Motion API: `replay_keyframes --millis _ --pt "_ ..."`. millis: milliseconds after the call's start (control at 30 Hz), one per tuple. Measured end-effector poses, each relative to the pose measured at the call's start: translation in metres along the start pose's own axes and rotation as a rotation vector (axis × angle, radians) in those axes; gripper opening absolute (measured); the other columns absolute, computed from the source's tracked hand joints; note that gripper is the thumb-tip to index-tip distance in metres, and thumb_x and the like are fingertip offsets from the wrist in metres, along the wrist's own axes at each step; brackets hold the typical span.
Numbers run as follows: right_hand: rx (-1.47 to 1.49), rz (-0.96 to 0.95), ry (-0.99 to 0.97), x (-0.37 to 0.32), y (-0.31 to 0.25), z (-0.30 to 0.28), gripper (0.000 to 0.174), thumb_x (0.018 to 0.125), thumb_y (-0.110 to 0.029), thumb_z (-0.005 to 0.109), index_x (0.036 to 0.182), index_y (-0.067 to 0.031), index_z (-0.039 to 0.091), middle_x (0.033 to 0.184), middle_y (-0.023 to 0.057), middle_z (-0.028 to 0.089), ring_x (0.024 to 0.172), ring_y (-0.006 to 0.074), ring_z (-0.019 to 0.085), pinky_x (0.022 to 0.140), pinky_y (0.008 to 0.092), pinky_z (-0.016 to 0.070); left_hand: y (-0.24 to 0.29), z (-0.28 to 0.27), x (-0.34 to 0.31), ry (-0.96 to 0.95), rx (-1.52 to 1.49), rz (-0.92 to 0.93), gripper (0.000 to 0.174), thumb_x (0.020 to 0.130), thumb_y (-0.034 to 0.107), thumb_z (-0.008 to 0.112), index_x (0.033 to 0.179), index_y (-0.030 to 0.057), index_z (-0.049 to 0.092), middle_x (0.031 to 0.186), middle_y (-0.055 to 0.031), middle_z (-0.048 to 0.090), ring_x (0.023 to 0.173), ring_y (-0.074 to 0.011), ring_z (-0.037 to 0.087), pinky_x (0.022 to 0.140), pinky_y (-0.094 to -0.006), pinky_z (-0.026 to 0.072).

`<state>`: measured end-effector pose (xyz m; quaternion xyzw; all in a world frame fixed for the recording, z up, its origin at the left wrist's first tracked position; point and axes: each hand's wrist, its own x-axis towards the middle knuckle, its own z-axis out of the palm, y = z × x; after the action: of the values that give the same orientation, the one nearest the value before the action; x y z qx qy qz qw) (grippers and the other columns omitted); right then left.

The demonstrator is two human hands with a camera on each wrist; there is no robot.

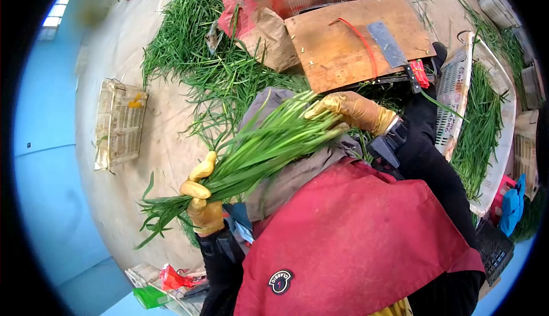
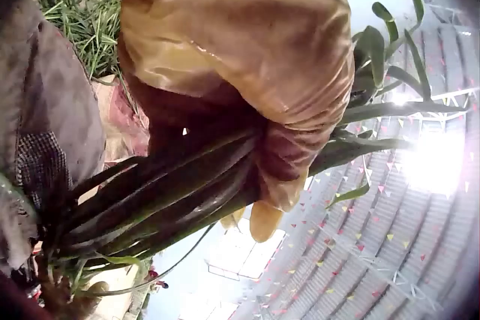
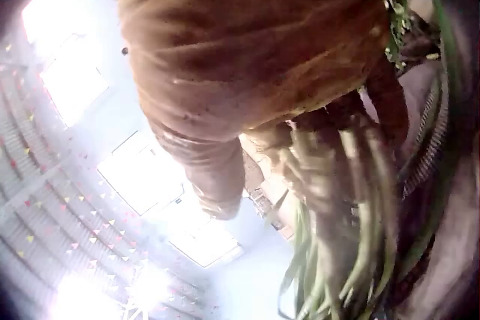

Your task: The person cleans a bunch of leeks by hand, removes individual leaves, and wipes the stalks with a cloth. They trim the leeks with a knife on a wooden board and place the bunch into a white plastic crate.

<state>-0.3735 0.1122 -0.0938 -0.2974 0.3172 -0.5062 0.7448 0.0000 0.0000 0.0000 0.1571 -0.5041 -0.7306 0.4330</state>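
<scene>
A long bunch of garlic chives [image 1: 269, 150] lies slantwise over the person's lap, pale stem ends at the upper right and green leaf tips at the lower left. The gloved left hand [image 1: 205, 212] grips the leafy end; in the left wrist view, the fingers of this hand [image 2: 240, 42] curl round the dark leaves [image 2: 165, 192]. At the other end, the gloved right hand [image 1: 363, 112] holds the stem ends. The right wrist view shows pale stalks [image 3: 337, 222] under that hand [image 3: 247, 57], part of its fingers hidden.
Ahead, a wooden board [image 1: 326, 47] carries a cleaver [image 1: 388, 44] and a red strip [image 1: 366, 44]. Loose chives [image 1: 183, 36] are heaped on the floor at front left. A white basket [image 1: 506, 127] of chives stands right; a slatted crate [image 1: 120, 124] stands left.
</scene>
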Motion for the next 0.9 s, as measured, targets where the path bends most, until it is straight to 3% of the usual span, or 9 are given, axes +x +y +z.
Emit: replay_keyframes --millis 167,200,300,467,533,633,800,867,900 --pt "-0.486 0.145 0.139 -0.007 -0.008 0.015 0.044 0.086 -0.039 0.073 0.111 -0.0029 0.07 0.104 0.001 0.069 0.09 0.0122 0.061 0.083 0.0282 0.0494 0.007 0.022 -0.003 -0.056 0.035 -0.098 0.025 0.067 0.023 0.085 0.071 0.0075 0.065 0.121 -0.0254 0.063 0.128 -0.0441 0.049 0.11 -0.0615 0.0334" --pt "-0.608 0.116 0.148 -0.003 -0.01 0.023 0.039 0.085 -0.033 0.074 0.109 -0.0032 0.07 0.099 0.0039 0.07 0.09 0.0121 0.062 0.081 0.0278 0.0494 0.006 0.03 0.002 -0.091 0.207 0.017 0.033 0.079 0.039 0.075 0.072 0.0083 0.065 0.117 -0.0284 0.063 0.12 -0.0418 0.056 0.101 -0.0573 0.0438" --pt "-0.708 0.023 0.252 0.003 0.01 0.027 0.035 0.084 -0.033 0.074 0.104 -0.0039 0.072 0.096 0.0066 0.072 0.088 0.0134 0.064 0.08 0.0294 0.0501 0.01 0.026 -0.001 -0.122 0.336 -0.006 0.04 0.083 0.046 0.068 0.069 0.0084 0.063 0.112 -0.0283 0.065 0.115 -0.0424 0.059 0.099 -0.057 0.0454" --pt "-1.323 -0.257 0.581 -0.008 0.023 0.017 0.028 0.085 -0.033 0.064 0.086 -0.0053 0.069 0.082 0.0184 0.065 0.082 0.0371 0.064 0.073 0.044 0.0513 0.017 0.032 -0.004 -0.158 0.494 0.049 0.044 0.085 0.05 0.064 0.07 0.0078 0.062 0.109 -0.0291 0.065 0.112 -0.0455 0.059 0.099 -0.0573 0.0452" --pt "-1.508 -0.04 0.598 -0.022 0.026 -0.007 0.03 0.086 -0.033 0.058 0.084 -0.0064 0.07 0.082 0.0177 0.066 0.083 0.0384 0.065 0.073 0.0472 0.0518 0.017 0.031 -0.005 -0.139 0.44 0.028 0.036 0.079 0.041 0.069 0.07 0.0068 0.063 0.11 -0.029 0.065 0.116 -0.0456 0.057 0.103 -0.0563 0.0407" --pt "-1.778 0.66 0.406 -0.052 0.038 -0.053 0.025 0.084 -0.027 0.061 0.097 -0.0091 0.072 0.093 0.0159 0.07 0.091 0.0356 0.067 0.08 0.0416 0.0539 0.014 0.03 -0.007 -0.115 0.201 -0.017 0.022 0.067 0.024 0.077 0.071 0.0051 0.066 0.114 -0.0285 0.063 0.122 -0.0442 0.053 0.11 -0.0534 0.0328" --pt "-1.156 0.015 0.573 -0.045 -0.004 -0.013 0.041 0.083 -0.033 0.067 0.119 -0.0134 0.066 0.094 0.0132 0.07 0.088 0.0273 0.068 0.078 0.0356 0.0526 0.011 0.023 -0.002 -0.132 0.203 -0.033 0.023 0.068 0.025 0.078 0.071 0.0051 0.066 0.114 -0.0283 0.063 0.123 -0.0442 0.052 0.109 -0.0546 0.0334" --pt "-1.138 -0.054 0.47 -0.026 -0.018 0.022 0.043 0.084 -0.035 0.069 0.121 -0.0144 0.065 0.094 0.0124 0.07 0.087 0.0261 0.068 0.078 0.0357 0.0521 0.011 0.026 -0.001 -0.119 0.266 -0.026 0.036 0.074 0.041 0.074 0.07 0.0055 0.066 0.11 -0.0298 0.064 0.12 -0.0474 0.054 0.103 -0.0576 0.0398" --pt "-1.288 -0.345 0.483 -0.017 -0.009 0.03 0.04 0.084 -0.035 0.069 0.119 -0.015 0.066 0.096 0.0122 0.069 0.088 0.0282 0.067 0.079 0.0373 0.0518 0.011 0.026 -0.001 -0.11 0.3 -0.021 0.044 0.078 0.049 0.072 0.069 0.0057 0.066 0.108 -0.0305 0.065 0.118 -0.049 0.054 0.1 -0.0591 0.0431"
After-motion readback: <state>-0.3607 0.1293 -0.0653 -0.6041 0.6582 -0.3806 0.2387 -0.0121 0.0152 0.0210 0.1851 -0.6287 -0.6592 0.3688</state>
